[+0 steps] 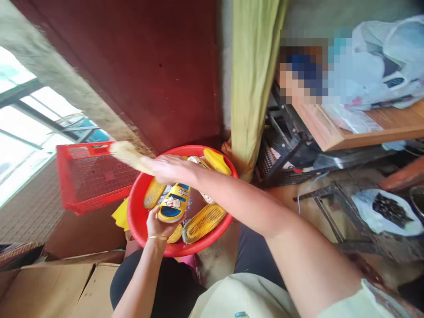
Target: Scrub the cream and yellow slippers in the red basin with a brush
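Observation:
A red round basin (pixel 137 221) holds several yellow slippers and some water. My left hand (pixel 160 225) grips a yellow and blue slipper (pixel 174 202) with a cartoon figure on its strap, held above the basin. My right hand (pixel 170 168) is closed on the handle of a pale brush (pixel 127 155), its bristle end pointing left past the basin's rim. In the basin's lower right, a yellow slipper (pixel 203 223) lies sole up. Another yellow slipper (pixel 217 161) rests at the far right side of the basin.
A red plastic crate (pixel 99 196) stands left of the basin. Cardboard boxes (pixel 49 287) lie at the lower left. A green-yellow curtain (pixel 253 79) hangs behind. At right are a wooden table (pixel 361 140) with plastic bags and a bag of dark pieces (pixel 391 212).

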Available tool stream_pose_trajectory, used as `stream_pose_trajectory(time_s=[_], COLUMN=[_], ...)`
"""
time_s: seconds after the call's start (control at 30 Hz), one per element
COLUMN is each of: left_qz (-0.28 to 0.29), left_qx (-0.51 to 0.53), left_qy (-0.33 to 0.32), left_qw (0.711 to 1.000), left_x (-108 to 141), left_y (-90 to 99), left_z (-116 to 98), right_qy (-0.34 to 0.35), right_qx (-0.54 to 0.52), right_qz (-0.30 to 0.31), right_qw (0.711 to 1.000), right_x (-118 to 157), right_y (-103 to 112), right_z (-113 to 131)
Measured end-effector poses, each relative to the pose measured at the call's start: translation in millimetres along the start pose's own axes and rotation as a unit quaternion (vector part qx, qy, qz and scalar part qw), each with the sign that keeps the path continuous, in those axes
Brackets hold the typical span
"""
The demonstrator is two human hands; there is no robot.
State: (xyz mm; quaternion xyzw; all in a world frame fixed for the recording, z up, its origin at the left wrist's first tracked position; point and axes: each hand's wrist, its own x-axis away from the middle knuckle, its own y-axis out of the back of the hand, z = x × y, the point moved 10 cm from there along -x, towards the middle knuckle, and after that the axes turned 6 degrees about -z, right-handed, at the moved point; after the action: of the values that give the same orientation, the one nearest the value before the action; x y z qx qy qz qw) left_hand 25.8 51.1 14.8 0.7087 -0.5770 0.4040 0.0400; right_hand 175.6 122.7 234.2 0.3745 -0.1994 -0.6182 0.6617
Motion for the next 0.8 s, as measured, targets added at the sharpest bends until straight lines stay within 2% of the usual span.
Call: stream_pose_trajectory(time_s=[0.07,0.1,0.17,0.27,0.37,0.43,0.5,0.63,0.8], left_qz=[0.008,0.007,-0.017,-0.053,-0.042,-0.039,-0.049,-0.095,-0.037], left_qx=[0.064,0.079,0.081,0.035,-0.043,-0.076,-0.089,-0.122,-0.15], left_qy=[0.013,0.013,0.002,-0.073,-0.172,-0.204,-0.208,-0.173,-0.187], left_qw=[0.998,0.997,0.997,0.995,0.983,0.975,0.973,0.973,0.97], left_x=[2.6,2.1,-0.8,-2.9,3.7,8.7,10.9,9.4,13.9], left_y=[-1.0,0.5,8.2,19.8,17.9,17.6,21.8,37.7,29.9], left_z=[-2.9,-3.9,-3.4,-7.3,-18.3,-23.3,-25.2,-21.6,-25.7], right_qy=[0.069,0.078,0.086,0.057,-0.013,-0.041,-0.028,0.027,-0.032], right_qx=[0.046,0.059,0.117,0.206,0.229,0.22,0.198,0.17,0.191], right_qz=[0.06,0.078,0.103,0.14,0.127,0.104,0.098,0.132,0.084], right_qw=[0.995,0.992,0.984,0.967,0.965,0.969,0.975,0.976,0.977], right_x=[25.5,44.5,85.8,128.3,132.2,127.0,126.7,139.2,129.2], right_y=[-21.6,-31.9,-53.9,-86.0,-95.5,-94.4,-97.6,-115.8,-111.1], right_z=[6.4,0.8,-18.7,-58.2,-91.1,-100.6,-97.9,-85.6,-96.6])
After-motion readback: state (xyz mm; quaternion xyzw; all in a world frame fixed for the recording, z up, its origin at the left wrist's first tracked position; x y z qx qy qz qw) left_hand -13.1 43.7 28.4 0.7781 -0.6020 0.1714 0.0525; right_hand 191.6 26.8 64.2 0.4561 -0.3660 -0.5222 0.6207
